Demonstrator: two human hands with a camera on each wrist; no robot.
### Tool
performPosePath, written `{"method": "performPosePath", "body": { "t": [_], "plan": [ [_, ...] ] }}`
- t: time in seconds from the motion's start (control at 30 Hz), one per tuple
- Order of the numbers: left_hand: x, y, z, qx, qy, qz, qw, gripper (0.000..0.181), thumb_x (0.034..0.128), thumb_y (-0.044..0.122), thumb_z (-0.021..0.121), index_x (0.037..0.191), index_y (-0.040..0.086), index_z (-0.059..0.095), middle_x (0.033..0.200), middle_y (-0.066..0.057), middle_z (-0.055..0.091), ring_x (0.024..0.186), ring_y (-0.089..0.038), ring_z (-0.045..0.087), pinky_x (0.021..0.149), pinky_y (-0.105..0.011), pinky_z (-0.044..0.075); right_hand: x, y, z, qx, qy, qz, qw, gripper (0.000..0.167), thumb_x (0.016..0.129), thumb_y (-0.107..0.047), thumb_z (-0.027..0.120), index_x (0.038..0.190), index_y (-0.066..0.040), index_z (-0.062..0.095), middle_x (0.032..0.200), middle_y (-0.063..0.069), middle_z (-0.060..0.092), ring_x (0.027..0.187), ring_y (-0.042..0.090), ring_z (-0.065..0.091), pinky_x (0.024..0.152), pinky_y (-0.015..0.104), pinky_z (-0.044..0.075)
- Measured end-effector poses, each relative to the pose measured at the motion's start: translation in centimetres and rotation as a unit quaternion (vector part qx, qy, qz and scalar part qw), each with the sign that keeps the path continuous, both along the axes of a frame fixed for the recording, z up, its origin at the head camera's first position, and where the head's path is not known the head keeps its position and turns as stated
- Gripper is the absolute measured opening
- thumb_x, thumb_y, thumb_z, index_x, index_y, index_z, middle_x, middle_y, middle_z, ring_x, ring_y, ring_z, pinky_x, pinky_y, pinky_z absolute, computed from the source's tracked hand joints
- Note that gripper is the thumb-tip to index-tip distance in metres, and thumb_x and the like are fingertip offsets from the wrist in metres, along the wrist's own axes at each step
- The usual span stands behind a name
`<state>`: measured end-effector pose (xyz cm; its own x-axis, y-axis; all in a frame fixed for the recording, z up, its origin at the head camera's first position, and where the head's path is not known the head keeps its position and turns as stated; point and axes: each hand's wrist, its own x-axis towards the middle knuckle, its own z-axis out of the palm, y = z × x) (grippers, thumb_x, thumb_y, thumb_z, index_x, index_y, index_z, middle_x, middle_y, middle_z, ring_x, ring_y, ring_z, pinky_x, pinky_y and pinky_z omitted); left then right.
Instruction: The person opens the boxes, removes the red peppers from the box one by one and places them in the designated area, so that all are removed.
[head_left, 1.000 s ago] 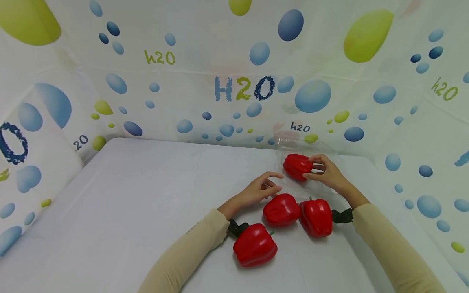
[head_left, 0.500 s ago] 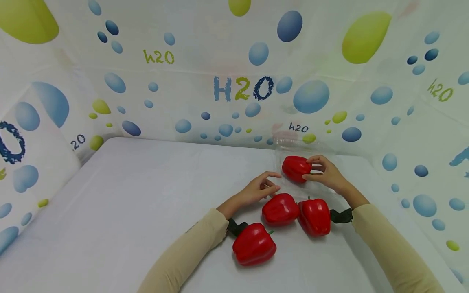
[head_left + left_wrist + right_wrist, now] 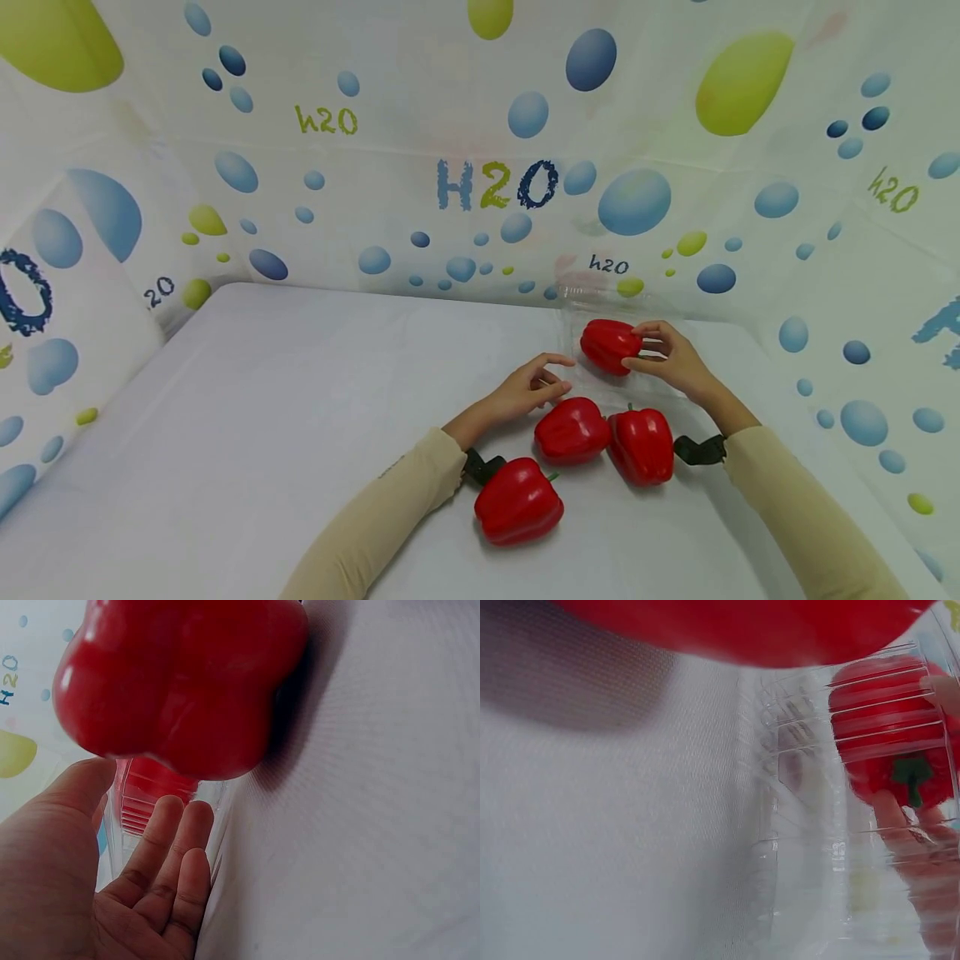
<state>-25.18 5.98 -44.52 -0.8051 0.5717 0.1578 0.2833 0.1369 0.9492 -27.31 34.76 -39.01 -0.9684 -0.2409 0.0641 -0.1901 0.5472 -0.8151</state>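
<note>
A red bell pepper (image 3: 606,347) with a green stem lies on its side inside a clear plastic container (image 3: 573,310) at the back right of the table. My right hand (image 3: 675,362) grips its stem end between thumb and fingers; the right wrist view shows that pepper (image 3: 870,705) through the ribbed clear wall. By the container's left side is my left hand (image 3: 521,392), fingers loosely bent and holding nothing. Whether its fingertips touch the plastic, I cannot tell. Just in front of the container sit two more peppers, a left one (image 3: 572,431) and a right one (image 3: 642,447).
Another red bell pepper (image 3: 519,502) lies nearer, beside the left cuff. Dark wrist straps (image 3: 700,451) show at both sleeves. White cloth (image 3: 300,417) covers the table, and a printed curtain (image 3: 375,167) rises along its back and sides.
My right hand and the pepper it grips have shifted very slightly to the right. The left hand stays in place, and the head view has drifted a little.
</note>
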Motion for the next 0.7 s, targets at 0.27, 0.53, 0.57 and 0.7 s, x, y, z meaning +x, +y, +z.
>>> {"method": "performPosePath", "body": {
  "t": [0.27, 0.53, 0.57, 0.7],
  "plan": [
    [0.0, 0.1, 0.0, -0.004, -0.001, 0.003, 1.0, 0.042, 0.0991, 0.019, 0.057, 0.14, 0.016, 0.047, 0.112, -0.016, 0.066, 0.09, -0.02, 0.067, 0.077, -0.033, 0.054, 0.4, 0.3, 0.0, -0.013, 0.011, -0.015, 0.9997, 0.062, 0.09, -0.019, 0.071, 0.14, -0.004, 0.037, 0.143, 0.022, 0.043, 0.129, 0.042, 0.046, 0.088, 0.03, 0.053],
    [-0.2, 0.0, -0.1, -0.001, -0.004, -0.005, 1.0, 0.045, 0.0993, 0.017, 0.056, 0.142, 0.011, 0.044, 0.115, -0.022, 0.064, 0.089, -0.019, 0.067, 0.081, -0.041, 0.055, 0.9, 0.4, 0.1, -0.023, 0.021, -0.027, 0.9992, 0.063, 0.089, -0.024, 0.073, 0.137, -0.004, 0.037, 0.142, 0.022, 0.044, 0.128, 0.043, 0.046, 0.082, 0.025, 0.054],
    [-0.2, 0.1, -0.2, 0.0, -0.003, -0.004, 1.0, 0.044, 0.0992, 0.017, 0.056, 0.142, 0.012, 0.045, 0.115, -0.021, 0.065, 0.089, -0.019, 0.067, 0.08, -0.039, 0.055, 1.0, 0.5, 0.1, -0.023, 0.022, -0.028, 0.9991, 0.063, 0.089, -0.025, 0.073, 0.137, -0.004, 0.037, 0.142, 0.022, 0.044, 0.128, 0.043, 0.047, 0.082, 0.025, 0.054],
    [-0.1, 0.1, -0.2, 0.001, 0.0, 0.0, 1.0, 0.043, 0.0989, 0.021, 0.058, 0.14, 0.017, 0.047, 0.112, -0.015, 0.066, 0.09, -0.018, 0.067, 0.076, -0.03, 0.054, 1.4, 0.6, 0.0, -0.023, 0.028, -0.032, 0.9988, 0.063, 0.089, -0.027, 0.073, 0.136, -0.005, 0.037, 0.142, 0.021, 0.044, 0.127, 0.041, 0.047, 0.081, 0.022, 0.054]
  ]
}}
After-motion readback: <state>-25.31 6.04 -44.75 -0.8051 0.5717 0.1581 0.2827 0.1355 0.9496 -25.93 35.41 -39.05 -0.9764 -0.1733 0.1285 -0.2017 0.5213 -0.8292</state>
